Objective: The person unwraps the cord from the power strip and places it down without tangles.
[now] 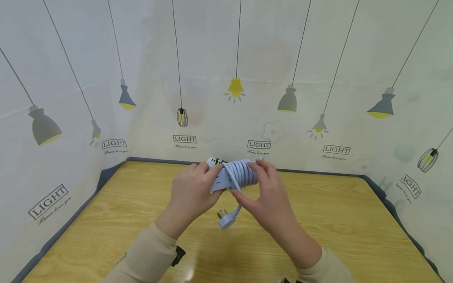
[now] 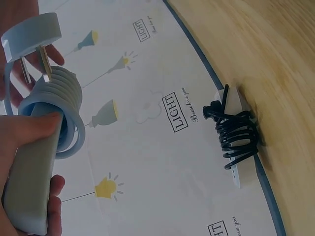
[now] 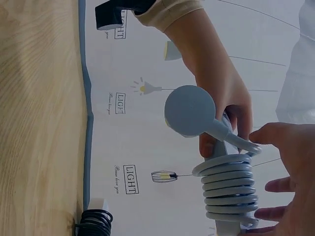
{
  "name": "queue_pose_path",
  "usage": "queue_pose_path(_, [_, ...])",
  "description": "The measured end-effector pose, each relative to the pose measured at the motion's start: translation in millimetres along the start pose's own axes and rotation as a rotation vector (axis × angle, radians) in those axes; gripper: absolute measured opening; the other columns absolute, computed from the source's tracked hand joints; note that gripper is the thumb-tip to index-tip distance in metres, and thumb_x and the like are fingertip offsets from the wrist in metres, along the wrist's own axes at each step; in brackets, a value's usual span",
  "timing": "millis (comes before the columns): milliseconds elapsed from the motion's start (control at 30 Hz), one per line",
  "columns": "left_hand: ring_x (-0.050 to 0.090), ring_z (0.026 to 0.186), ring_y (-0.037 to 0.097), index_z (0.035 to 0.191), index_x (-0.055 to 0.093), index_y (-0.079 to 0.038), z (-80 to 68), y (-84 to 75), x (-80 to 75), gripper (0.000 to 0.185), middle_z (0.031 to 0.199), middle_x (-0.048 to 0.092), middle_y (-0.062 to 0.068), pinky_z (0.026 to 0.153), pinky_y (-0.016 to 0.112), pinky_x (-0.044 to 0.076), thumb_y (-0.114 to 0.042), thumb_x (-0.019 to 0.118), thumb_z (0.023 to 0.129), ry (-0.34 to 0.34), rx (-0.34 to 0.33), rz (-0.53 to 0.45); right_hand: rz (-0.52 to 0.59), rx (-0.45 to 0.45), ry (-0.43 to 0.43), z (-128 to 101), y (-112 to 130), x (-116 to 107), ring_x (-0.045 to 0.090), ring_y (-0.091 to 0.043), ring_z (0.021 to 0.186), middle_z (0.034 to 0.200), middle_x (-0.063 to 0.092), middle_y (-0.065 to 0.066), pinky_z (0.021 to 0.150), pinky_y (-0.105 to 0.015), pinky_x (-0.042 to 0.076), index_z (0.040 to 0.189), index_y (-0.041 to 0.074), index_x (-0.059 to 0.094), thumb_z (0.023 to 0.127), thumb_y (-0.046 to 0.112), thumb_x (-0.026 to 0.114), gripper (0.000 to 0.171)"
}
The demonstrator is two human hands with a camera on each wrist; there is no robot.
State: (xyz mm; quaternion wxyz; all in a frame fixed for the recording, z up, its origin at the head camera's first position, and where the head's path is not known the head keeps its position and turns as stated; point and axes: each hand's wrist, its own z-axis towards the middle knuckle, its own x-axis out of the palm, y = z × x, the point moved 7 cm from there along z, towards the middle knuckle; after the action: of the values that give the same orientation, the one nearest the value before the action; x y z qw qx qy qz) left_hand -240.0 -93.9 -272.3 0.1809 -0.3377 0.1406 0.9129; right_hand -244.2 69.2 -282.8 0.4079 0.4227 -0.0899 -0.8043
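Note:
A pale power strip (image 1: 220,180) is held up over the table, its own cord (image 1: 243,173) wound in several turns around one end. My left hand (image 1: 192,186) grips the bare end, thumb along the strip's face in the left wrist view. On the other side, my right hand (image 1: 272,192) holds the coiled part, fingers at the far side of the turns and thumb at the cord's loose end. From that end hangs the plug (image 1: 227,221), prongs pointing left in the head view. In the right wrist view the turns (image 3: 229,189) lie side by side.
Near the table's far edge lies another white strip wrapped in black cord (image 2: 238,135), mostly hidden behind the held strip in the head view. A wood-grain table (image 1: 336,220) spreads below. Behind it hangs a pale sheet (image 1: 212,94) printed with lamps.

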Motion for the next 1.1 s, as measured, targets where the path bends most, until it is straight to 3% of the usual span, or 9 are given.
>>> queue_pose_path(133, [0.061,0.068,0.02,0.111,0.071,-0.016,-0.3,1.5,3.7,0.048,0.085,0.068,0.003,0.052,0.031,0.049,-0.04,0.085,0.072,0.022,-0.011,-0.022,0.031,-0.008,0.042,-0.4,2.0,4.2,0.045,-0.035,0.126,0.136,0.048,-0.014,0.097,-0.053,0.043,0.13,0.002,0.056,0.079,0.027,0.081,0.062])
queue_pose_path(367, [0.06,0.062,0.015,0.11,0.069,-0.016,1.9,-0.2,9.2,0.054,0.083,0.067,0.002,0.048,0.028,0.045,-0.044,0.087,0.068,0.072,0.012,-0.039,0.026,0.01,0.017,-1.4,1.7,5.4,0.046,-0.036,0.123,0.133,0.05,-0.015,0.094,-0.052,0.045,0.123,0.002,0.061,0.078,0.018,0.08,0.051])
queue_pose_path(600, [0.058,0.055,0.017,0.105,0.072,-0.01,4.8,-5.6,7.5,0.04,0.077,0.068,0.005,0.042,0.029,0.041,-0.036,0.082,0.075,0.038,0.07,0.053,0.04,0.042,0.046,-0.9,-0.6,9.8,0.049,-0.033,0.122,0.132,0.051,-0.014,0.094,-0.048,0.046,0.12,0.003,0.064,0.079,0.018,0.078,0.046])
queue_pose_path(800, [0.055,0.051,0.016,0.1,0.073,-0.007,5.2,-11.8,9.4,0.037,0.075,0.066,0.008,0.04,0.03,0.038,-0.035,0.079,0.076,0.019,0.134,0.102,-0.074,0.077,0.093,0.6,-6.3,10.7,0.055,-0.031,0.113,0.129,0.052,-0.012,0.086,-0.046,0.05,0.116,0.006,0.066,0.081,0.025,0.077,0.042])
queue_pose_path(933, [0.047,0.046,0.013,0.094,0.069,-0.008,3.4,-12.0,16.0,0.04,0.071,0.061,0.007,0.039,0.029,0.035,-0.043,0.08,0.077,0.051,0.129,0.092,-0.122,0.043,0.107,3.9,-6.0,11.0,0.053,-0.03,0.106,0.119,0.054,-0.011,0.085,-0.045,0.046,0.109,0.007,0.069,0.081,0.028,0.08,0.037])
queue_pose_path(1100, [0.038,0.043,0.011,0.088,0.064,-0.01,0.5,-13.3,23.2,0.047,0.067,0.053,0.005,0.037,0.027,0.032,-0.052,0.08,0.074,0.079,0.11,0.075,-0.134,-0.035,0.14,9.3,-1.5,13.6,0.052,-0.024,0.091,0.102,0.058,-0.006,0.075,-0.037,0.044,0.103,0.006,0.075,0.082,0.019,0.08,0.025])
